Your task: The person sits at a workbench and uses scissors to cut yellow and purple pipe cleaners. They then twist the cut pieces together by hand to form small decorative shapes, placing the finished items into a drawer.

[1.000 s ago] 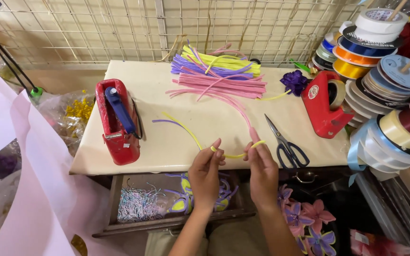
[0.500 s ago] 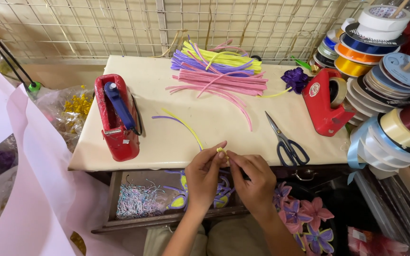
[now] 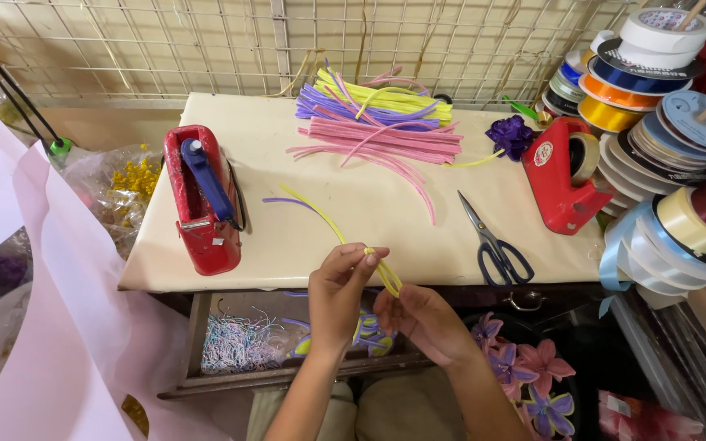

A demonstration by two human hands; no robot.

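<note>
My left hand (image 3: 338, 292) and my right hand (image 3: 423, 318) pinch a yellow pipe cleaner (image 3: 386, 273) bent into a narrow loop, just in front of the table's near edge. Its long tail (image 3: 316, 214) trails back over the cream tabletop (image 3: 288, 237) beside a purple pipe cleaner (image 3: 288, 201). Bundles of pink (image 3: 386, 140), yellow (image 3: 390, 98) and purple pipe cleaners (image 3: 328, 104) lie at the back of the table. Blue-handled scissors (image 3: 493, 243) lie to the right of my hands.
A red tool with a blue handle (image 3: 202, 196) lies on the left. A red tape dispenser (image 3: 561, 175) and a purple bow (image 3: 511, 135) are on the right. Ribbon spools (image 3: 672, 139) hang at the right. An open drawer (image 3: 243, 343) and pipe-cleaner flowers (image 3: 533, 367) are below.
My hands came together from apart, folding the yellow pipe cleaner into a tight loop and drawing it nearer to me, off the table edge.
</note>
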